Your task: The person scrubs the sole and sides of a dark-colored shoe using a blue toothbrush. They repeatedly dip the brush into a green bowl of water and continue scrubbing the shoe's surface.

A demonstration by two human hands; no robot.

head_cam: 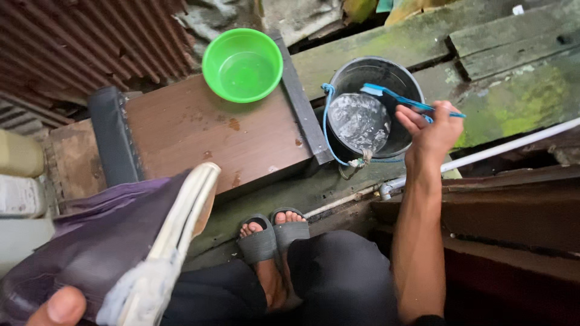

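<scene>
Head view, looking straight down at a seated person's lap and feet. Right hand (pixel 432 130) is extended over the far rim of a dark bucket (pixel 396 81), fingers curled and pinched around the handle of a blue brush (pixel 399 96); the brush's bristled head reaches out above the bucket's mouth. Inside the bucket the water surface is disturbed and foamy, and a blue cord (pixel 327 115) loops down its near left side to a knot at the base. Left hand (pixel 60 306) shows only at the bottom left corner, thumb visible, closed on a purple shoe (pixel 103 241) with a whitish sole (pixel 175 232) turned upward; the shoe lies close to the camera, well apart from the bucket. A green plastic basin (pixel 242 64), holding a little clear water, sits at the far edge of a wet brown wooden board (pixel 211 130), just left of the bucket. Both feet, in grey slide sandals (pixel 275 235), rest on damp planks below the board. A white pipe (pixel 513 145) runs diagonally past the right wrist. Mossy timber (pixel 519 102) lies beyond the bucket, corrugated rusty sheeting (pixel 90 42) at upper left.
</scene>
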